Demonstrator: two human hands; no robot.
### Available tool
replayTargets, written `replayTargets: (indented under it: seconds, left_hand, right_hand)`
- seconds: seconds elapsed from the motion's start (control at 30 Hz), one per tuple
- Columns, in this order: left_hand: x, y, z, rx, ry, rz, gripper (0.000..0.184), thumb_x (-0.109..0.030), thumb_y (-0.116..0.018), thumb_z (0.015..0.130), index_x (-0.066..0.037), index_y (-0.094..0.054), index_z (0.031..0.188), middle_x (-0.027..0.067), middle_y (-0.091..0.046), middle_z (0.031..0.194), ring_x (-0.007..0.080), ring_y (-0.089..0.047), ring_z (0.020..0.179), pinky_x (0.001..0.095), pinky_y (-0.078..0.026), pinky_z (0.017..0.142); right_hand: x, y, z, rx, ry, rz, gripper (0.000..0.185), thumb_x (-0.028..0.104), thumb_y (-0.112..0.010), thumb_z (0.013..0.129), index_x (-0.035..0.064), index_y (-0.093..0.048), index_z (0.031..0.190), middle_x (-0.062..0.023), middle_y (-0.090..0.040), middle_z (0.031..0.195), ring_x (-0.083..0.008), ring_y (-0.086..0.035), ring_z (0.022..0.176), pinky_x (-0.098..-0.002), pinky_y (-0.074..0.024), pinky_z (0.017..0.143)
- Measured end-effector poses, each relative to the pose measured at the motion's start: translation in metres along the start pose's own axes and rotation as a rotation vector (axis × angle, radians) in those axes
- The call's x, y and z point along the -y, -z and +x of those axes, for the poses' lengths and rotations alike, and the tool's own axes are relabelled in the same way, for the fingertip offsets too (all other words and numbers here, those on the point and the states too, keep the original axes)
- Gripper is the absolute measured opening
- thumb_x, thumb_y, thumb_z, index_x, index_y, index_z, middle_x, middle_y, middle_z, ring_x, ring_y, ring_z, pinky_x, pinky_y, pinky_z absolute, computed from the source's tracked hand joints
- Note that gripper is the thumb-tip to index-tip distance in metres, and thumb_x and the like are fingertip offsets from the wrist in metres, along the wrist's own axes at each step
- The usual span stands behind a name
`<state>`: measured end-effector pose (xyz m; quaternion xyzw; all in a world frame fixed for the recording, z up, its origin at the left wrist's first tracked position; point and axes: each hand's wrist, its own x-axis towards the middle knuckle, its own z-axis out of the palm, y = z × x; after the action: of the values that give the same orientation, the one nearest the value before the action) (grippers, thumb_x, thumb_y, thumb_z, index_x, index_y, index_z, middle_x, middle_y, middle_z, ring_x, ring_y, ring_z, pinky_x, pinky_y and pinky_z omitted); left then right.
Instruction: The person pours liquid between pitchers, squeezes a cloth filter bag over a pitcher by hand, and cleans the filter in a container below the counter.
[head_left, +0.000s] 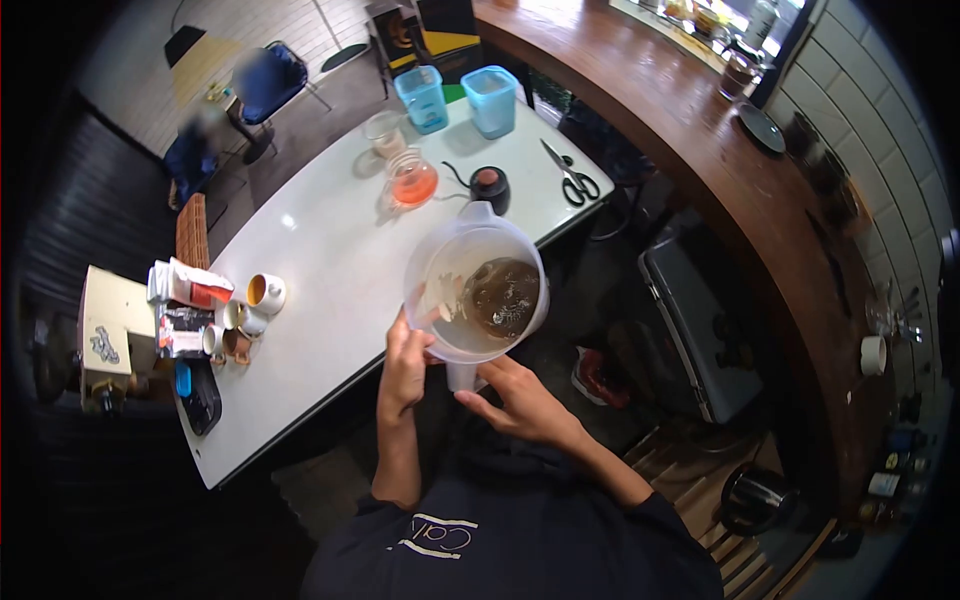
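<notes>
A translucent plastic pitcher (437,252) is held up in front of me, just off the edge of the white table (320,250). Brownish see-through liquid (503,300) lies in its bottom, and the spout points away from me. My left hand (404,362) is closed on the pitcher's left side, its fingers showing blurred through the wall. At the handle, my right hand (525,402) is closed, with some fingers hidden behind the pitcher. Beyond it on the table stand a black gooseneck kettle (489,190) and a glass carafe (413,184) with orange-red liquid.
Two blue containers (422,100) and scissors (572,178) occupy the table's far end. Several cups (266,292) and packets (195,283) sit at the left. A wooden counter (680,130) curves along the right. People sit in the far left background.
</notes>
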<state>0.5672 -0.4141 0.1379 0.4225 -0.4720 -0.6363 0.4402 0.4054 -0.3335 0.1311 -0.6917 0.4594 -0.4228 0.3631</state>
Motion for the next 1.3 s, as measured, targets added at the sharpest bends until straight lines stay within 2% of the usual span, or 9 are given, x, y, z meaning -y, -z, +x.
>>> replayTargets:
  seconds: [0.1,0.23,0.33,0.6,0.67,0.83,0.97,1.1,1.3]
  left_hand:
    - [-0.021,0.030,-0.016,-0.085,-0.005,-0.017,0.068,-0.007,-0.038,0.079,0.001,-0.025,0.145,0.0283,-0.051,0.127,0.0240,-0.066,0.090,0.0273,-0.057,0.066]
    - [-0.046,0.075,-0.027,-0.181,-0.022,0.044,0.066,-0.007,-0.035,0.079,0.000,-0.027,0.144,0.0286,-0.054,0.122,0.0240,-0.067,0.083,0.0288,-0.058,0.065]
    - [-0.057,0.090,-0.022,-0.213,-0.019,0.045,0.064,-0.008,-0.034,0.080,0.001,-0.027,0.144,0.0299,-0.055,0.120,0.0258,-0.067,0.083,0.0319,-0.058,0.064]
    - [-0.047,0.124,0.020,-0.234,-0.025,0.084,0.063,-0.013,-0.035,0.083,0.001,-0.024,0.144,0.0303,-0.053,0.120,0.0338,-0.069,0.074,0.0367,-0.059,0.061]
    - [-0.045,0.135,0.031,-0.212,-0.022,0.120,0.057,-0.019,-0.031,0.089,0.002,-0.025,0.142,0.0300,-0.052,0.121,0.0368,-0.066,0.090,0.0437,-0.061,0.070]
    - [-0.040,0.143,0.062,-0.254,-0.043,0.117,0.055,-0.039,-0.030,0.099,-0.001,-0.031,0.139,0.0222,-0.054,0.112,0.0308,-0.064,0.089,0.0414,-0.060,0.071]
    - [-0.035,0.144,0.083,-0.291,-0.083,0.054,0.054,-0.027,-0.043,0.092,-0.001,-0.031,0.138,0.0217,-0.052,0.113,0.0306,-0.065,0.074,0.0376,-0.057,0.062]
    - [-0.035,0.144,0.092,-0.261,-0.099,0.086,0.051,-0.032,-0.043,0.094,-0.002,-0.033,0.135,0.0194,-0.048,0.109,0.0327,-0.062,0.087,0.0409,-0.057,0.069]
    - [-0.035,0.149,0.103,-0.228,-0.065,0.090,0.062,-0.040,-0.046,0.094,-0.006,-0.029,0.144,0.0198,-0.046,0.128,0.0315,-0.060,0.100,0.0379,-0.054,0.077]
  right_hand:
    - [0.006,-0.001,0.008,0.094,0.037,0.023,0.033,0.023,-0.064,0.088,-0.0010,-0.058,0.109,-0.0195,-0.057,0.111,-0.0357,-0.059,0.102,-0.0396,-0.0480,0.086]
    - [-0.001,0.008,0.013,0.145,-0.006,0.078,0.030,0.025,-0.061,0.090,0.0005,-0.058,0.108,-0.0167,-0.057,0.105,-0.0362,-0.059,0.097,-0.0408,-0.0484,0.082]
    - [-0.006,0.019,0.017,0.123,-0.072,0.113,0.023,0.014,-0.062,0.088,-0.0016,-0.059,0.106,-0.0142,-0.059,0.100,-0.0267,-0.063,0.092,-0.0340,-0.0488,0.079]
    - [-0.037,0.037,0.011,-0.211,-0.170,0.098,0.014,0.007,-0.061,0.088,-0.0030,-0.062,0.098,-0.0107,-0.064,0.087,-0.0169,-0.063,0.080,-0.0282,-0.0485,0.074]
    - [-0.048,0.040,0.004,-0.296,-0.208,0.092,0.014,0.008,-0.062,0.088,-0.0032,-0.063,0.097,-0.0116,-0.065,0.086,-0.0183,-0.065,0.078,-0.0292,-0.0497,0.073]
    - [-0.068,0.048,-0.022,-0.467,-0.336,0.160,0.015,0.008,-0.058,0.091,-0.0046,-0.063,0.095,-0.0075,-0.066,0.083,-0.0125,-0.063,0.078,-0.0251,-0.0493,0.072]
    - [-0.077,0.052,-0.047,-0.586,-0.381,0.222,0.015,0.009,-0.056,0.093,-0.0044,-0.063,0.095,-0.0056,-0.065,0.081,-0.0108,-0.063,0.077,-0.0237,-0.0497,0.072]
    - [-0.085,0.054,-0.081,-0.745,-0.435,0.206,0.013,0.007,-0.057,0.092,-0.0043,-0.063,0.095,-0.0055,-0.065,0.081,-0.0097,-0.064,0.076,-0.0228,-0.0506,0.069]
    - [-0.128,0.088,-0.158,-1.068,-0.552,-0.079,0.011,0.008,-0.060,0.088,0.0005,-0.064,0.096,-0.0036,-0.064,0.079,-0.0095,-0.062,0.072,-0.0242,-0.0482,0.065]
